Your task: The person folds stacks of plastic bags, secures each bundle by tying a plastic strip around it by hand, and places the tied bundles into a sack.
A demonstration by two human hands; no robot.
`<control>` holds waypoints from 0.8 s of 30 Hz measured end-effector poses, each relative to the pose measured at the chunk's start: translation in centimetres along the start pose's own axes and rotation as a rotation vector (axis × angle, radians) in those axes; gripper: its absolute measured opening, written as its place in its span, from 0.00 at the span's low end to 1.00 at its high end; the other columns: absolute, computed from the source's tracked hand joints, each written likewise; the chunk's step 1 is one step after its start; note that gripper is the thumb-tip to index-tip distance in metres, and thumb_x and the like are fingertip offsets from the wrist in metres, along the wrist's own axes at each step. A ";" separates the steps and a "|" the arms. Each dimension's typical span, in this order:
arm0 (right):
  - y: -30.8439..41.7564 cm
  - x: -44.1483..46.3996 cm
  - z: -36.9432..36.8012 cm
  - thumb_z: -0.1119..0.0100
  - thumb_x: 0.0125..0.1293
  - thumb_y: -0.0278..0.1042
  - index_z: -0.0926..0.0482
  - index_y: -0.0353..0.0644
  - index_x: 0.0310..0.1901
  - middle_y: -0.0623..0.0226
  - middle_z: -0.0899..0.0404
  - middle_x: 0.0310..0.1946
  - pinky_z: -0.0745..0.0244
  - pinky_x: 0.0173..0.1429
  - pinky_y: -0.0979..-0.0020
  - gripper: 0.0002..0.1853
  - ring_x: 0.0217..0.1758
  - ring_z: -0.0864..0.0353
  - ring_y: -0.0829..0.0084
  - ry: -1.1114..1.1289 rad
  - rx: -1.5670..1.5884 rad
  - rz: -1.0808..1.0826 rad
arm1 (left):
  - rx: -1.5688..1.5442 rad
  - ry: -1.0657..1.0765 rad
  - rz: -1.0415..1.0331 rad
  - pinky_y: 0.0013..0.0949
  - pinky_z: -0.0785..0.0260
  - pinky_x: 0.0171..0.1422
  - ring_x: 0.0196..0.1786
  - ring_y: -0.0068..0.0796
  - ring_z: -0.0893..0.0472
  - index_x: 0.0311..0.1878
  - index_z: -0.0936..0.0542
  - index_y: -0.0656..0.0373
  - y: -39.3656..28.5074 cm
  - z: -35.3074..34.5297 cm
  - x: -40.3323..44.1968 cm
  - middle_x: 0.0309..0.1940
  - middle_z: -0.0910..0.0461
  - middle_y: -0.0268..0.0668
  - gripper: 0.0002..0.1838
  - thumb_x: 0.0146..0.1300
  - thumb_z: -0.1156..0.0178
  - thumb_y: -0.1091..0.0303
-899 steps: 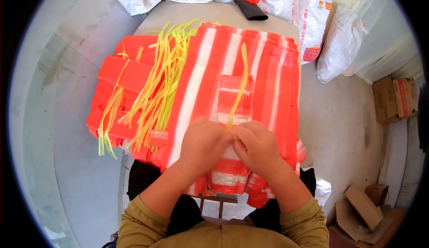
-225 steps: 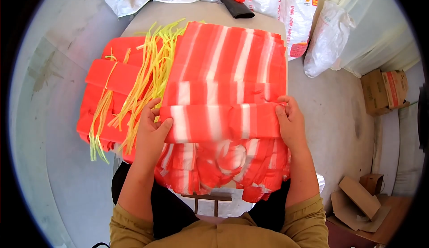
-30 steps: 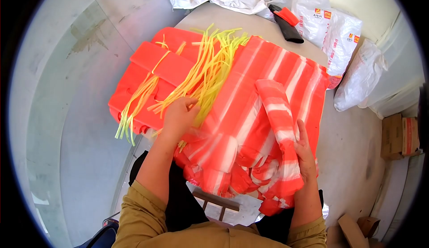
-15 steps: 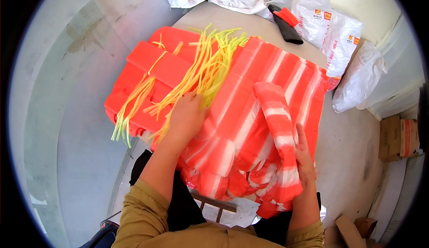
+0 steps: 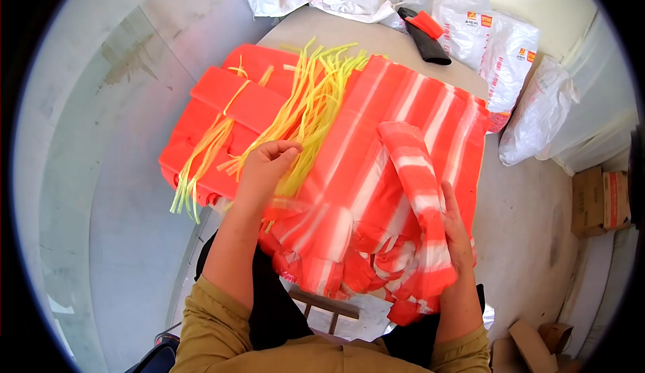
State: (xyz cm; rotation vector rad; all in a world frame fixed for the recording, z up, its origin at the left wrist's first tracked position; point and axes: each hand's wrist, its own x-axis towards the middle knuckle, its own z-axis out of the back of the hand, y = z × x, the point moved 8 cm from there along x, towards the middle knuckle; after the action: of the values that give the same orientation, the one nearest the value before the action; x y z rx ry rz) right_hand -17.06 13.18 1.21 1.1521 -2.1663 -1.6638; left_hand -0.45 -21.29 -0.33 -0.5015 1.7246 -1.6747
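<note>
A folded red-and-white striped plastic bundle [image 5: 420,185] lies slantwise over a stack of striped sheets [image 5: 363,138]. My right hand [image 5: 458,235] holds the bundle's lower right side, with part of the hand hidden beneath it. My left hand [image 5: 272,161] is closed in a pinch at the lower edge of the yellow strips [image 5: 312,104]; what lies between its fingertips is too small to make out. The strips rest between the striped stack and a pile of plain red folded plastic [image 5: 248,104]. Below, crumpled striped ends [image 5: 329,259] hang towards my lap.
White printed sacks [image 5: 510,57] line the far side of the table [image 5: 322,27]. A black roll with a red piece [image 5: 428,40] lies near them. Another white sack [image 5: 541,111] stands at the right. Cardboard boxes [image 5: 588,201] are farther right, with opened cardboard [image 5: 531,346] below.
Over the last second my left hand dipped into the yellow strips, then drew back up and left. Since the oldest frames, the striped bundle has turned slantwise to the right, with my right hand beside it.
</note>
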 end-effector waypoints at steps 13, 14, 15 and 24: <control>-0.9 -1.5 -4.3 0.41 0.75 0.25 0.61 0.45 0.89 0.56 0.34 0.78 0.30 0.77 0.62 0.49 0.74 0.27 0.66 0.099 0.246 -0.037 | -0.822 0.585 0.544 0.41 0.19 0.62 0.60 0.37 0.15 0.73 0.28 0.62 0.3 -16.7 -9.8 0.62 0.17 0.43 0.25 0.80 0.41 0.59; -1.0 -1.8 -4.7 0.41 0.75 0.25 0.61 0.46 0.89 0.55 0.32 0.76 0.28 0.75 0.62 0.49 0.72 0.25 0.66 0.121 0.208 -0.068 | -0.810 0.556 0.539 0.41 0.19 0.65 0.62 0.36 0.15 0.74 0.27 0.62 -0.2 -16.5 -9.9 0.63 0.18 0.43 0.26 0.80 0.41 0.59; -1.2 -2.1 -4.9 0.42 0.75 0.24 0.62 0.48 0.89 0.55 0.30 0.75 0.26 0.73 0.63 0.49 0.69 0.23 0.67 0.143 0.170 -0.099 | -0.797 0.526 0.535 0.42 0.20 0.67 0.64 0.36 0.16 0.75 0.27 0.62 -0.3 -16.3 -9.9 0.65 0.18 0.43 0.27 0.80 0.41 0.59; -0.8 -1.8 -2.1 0.43 0.82 0.36 0.52 0.47 0.87 0.61 0.17 0.53 0.21 0.60 0.66 0.40 0.56 0.18 0.73 0.167 -0.420 -0.069 | -0.578 0.474 0.464 0.43 0.20 0.68 0.63 0.37 0.15 0.79 0.35 0.60 -0.3 -15.4 -8.9 0.65 0.18 0.43 0.37 0.69 0.34 0.77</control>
State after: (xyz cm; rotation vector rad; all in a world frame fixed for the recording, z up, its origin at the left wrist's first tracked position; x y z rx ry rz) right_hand -14.30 12.75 1.85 1.1971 -1.5921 -1.8566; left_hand -4.93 -4.17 0.88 0.0763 2.4551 -0.9967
